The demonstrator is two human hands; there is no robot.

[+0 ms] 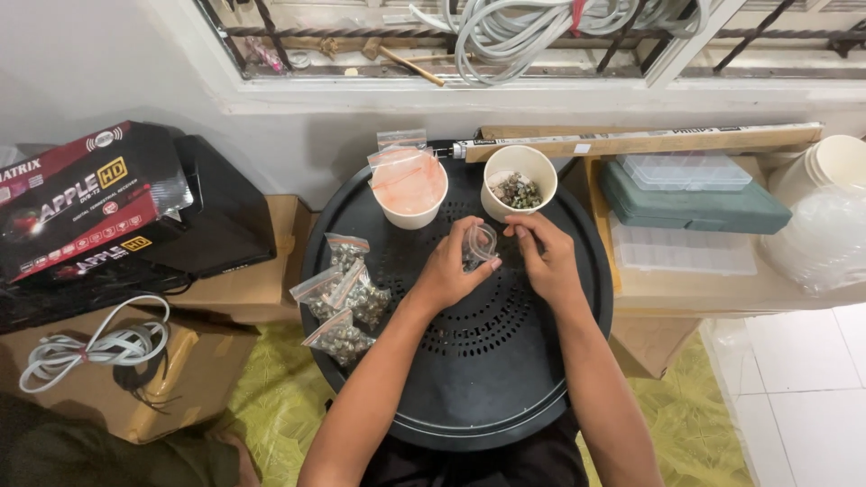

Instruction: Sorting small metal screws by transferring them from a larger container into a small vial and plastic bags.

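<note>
My left hand [448, 268] and my right hand [541, 257] meet over a round black perforated tray [487, 388]. Between their fingertips they hold a small clear plastic bag [479, 243], its mouth pulled apart. Just beyond the hands stands a white cup [518, 168] holding small metal parts. To its left is a second white cup [410, 189] stuffed with clear empty bags. Several filled small bags of metal parts [344, 298] lie on the tray's left side.
A red and black product box [81, 194] and a coiled grey cable [99, 347] sit on cardboard boxes at left. At right are a long tube box [631, 142], a green case [690, 203], clear organiser boxes [681, 248] and stacked white tubs [834, 167].
</note>
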